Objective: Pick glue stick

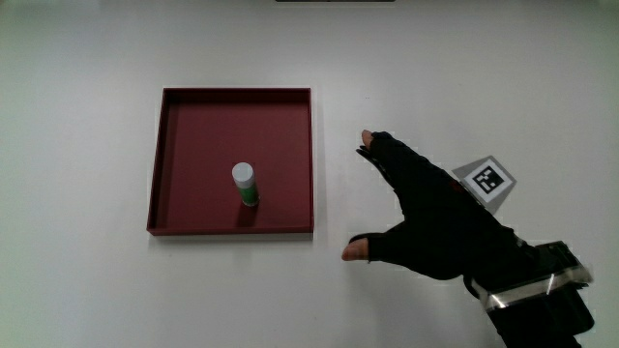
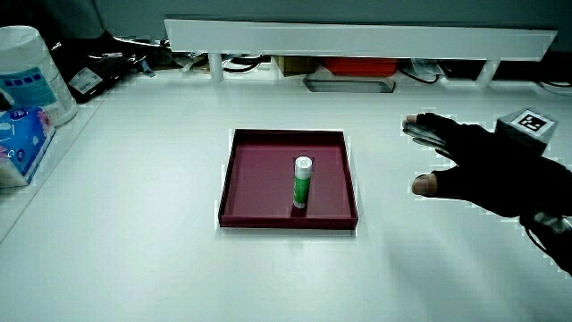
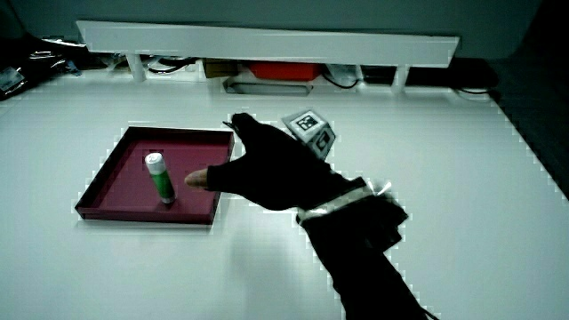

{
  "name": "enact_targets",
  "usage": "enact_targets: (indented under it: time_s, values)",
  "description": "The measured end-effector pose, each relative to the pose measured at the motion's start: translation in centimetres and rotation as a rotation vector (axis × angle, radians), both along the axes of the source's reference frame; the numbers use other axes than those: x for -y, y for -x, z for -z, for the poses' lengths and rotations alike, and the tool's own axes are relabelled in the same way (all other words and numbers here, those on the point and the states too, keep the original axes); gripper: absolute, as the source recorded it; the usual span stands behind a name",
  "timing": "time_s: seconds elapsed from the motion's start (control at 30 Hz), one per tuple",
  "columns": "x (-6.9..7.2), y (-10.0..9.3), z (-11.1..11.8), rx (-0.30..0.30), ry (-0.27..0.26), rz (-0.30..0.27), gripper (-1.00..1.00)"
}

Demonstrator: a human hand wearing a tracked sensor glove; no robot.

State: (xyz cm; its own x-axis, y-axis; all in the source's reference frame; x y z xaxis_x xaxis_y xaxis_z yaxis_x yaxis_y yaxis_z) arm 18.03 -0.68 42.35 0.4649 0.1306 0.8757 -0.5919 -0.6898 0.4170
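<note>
Nearest us, the forearm (image 3: 364,258) leads to the hand (image 1: 435,217), which hovers over bare table (image 1: 87,290) just beside the red tray (image 1: 169,155), fingers spread wide and holding nothing. We see the patterned cube (image 1: 486,181) on its back. The glue stick (image 1: 246,184) stands upright inside the tray, nearer its person-side edge, apart from the hand.

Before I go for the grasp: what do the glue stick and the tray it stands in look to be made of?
The white-capped green glue stick looks like smooth, hard plastic: a uniform tube with a faint sheen. The dark red square tray has thin, straight walls and a flat matte floor, so probably plastic or coated board; the views cannot settle which.
</note>
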Motion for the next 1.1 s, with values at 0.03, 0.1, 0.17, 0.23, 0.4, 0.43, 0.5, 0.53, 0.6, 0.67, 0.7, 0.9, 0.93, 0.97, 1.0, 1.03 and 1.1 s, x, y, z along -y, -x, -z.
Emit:
enact_targets:
  time_s: [0.03,0.1,0.17,0.23,0.4,0.43,0.5,0.53,0.6,0.67,0.7,0.9,0.93,0.97,1.0,1.03,1.1]
  values:
    - [0.1,0.3,-0.2,-0.024,0.019,0.001,0.0]
    - [0.3,1.4,0.2,0.007,0.051,-0.004,0.0]
    - [0.5,2.1,0.0,-0.031,0.071,-0.004,0.0]
    - [0.9,2.9,-0.5,0.005,0.059,0.005,0.0]
    - [1.4,5.2,-1.6,-0.001,0.128,0.008,0.0]
    - [1.5,5.6,-2.0,0.029,0.111,0.011,0.0]
    - [1.7,6.4,-2.8,0.047,0.083,0.031,0.0]
    - [1.8,6.6,-3.2,0.035,0.085,0.029,0.0]
    - [2.0,7.4,-4.0,0.033,0.106,0.03,0.0]
    - [2.1,8.3,-4.5,0.043,0.143,0.023,0.0]
    - [2.3,8.8,-5.0,0.057,0.127,0.033,0.0]
    - [2.4,11.0,-7.5,0.095,0.124,0.025,0.0]
    - [2.3,11.4,-7.8,0.1,0.13,0.027,0.0]
    - [2.3,11.7,-7.9,0.081,0.135,0.03,0.0]
    - [2.3,11.9,-8.2,0.079,0.126,0.027,0.0]
    - [2.3,12.1,-8.5,0.078,0.133,0.027,0.0]
    - [2.3,12.6,-9.2,0.084,0.157,0.028,0.0]
